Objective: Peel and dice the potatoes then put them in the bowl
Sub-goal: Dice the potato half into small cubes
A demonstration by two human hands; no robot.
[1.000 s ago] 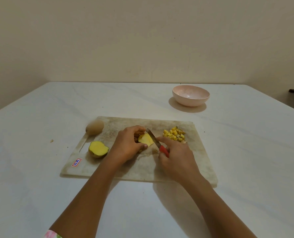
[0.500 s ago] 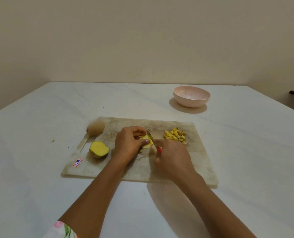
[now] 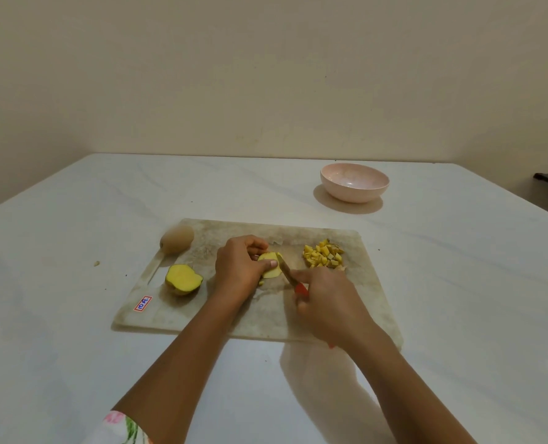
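The left hand (image 3: 240, 267) pinches a yellow potato slice (image 3: 271, 273); the right hand (image 3: 328, 304) grips a red-handled knife (image 3: 286, 271). One diced yellow pile (image 3: 323, 257) is done. The cut potato half (image 3: 183, 278) and whole brown potato (image 3: 177, 239) at left remain, and the far round pink bowl (image 3: 354, 184) is empty.

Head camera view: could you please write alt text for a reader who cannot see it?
On a worn pale cutting board, the left hand steadies a yellow potato piece while the right hand cuts it with a red-handled knife. A pile of yellow potato dice lies right of them; an empty pink bowl stands beyond the board.
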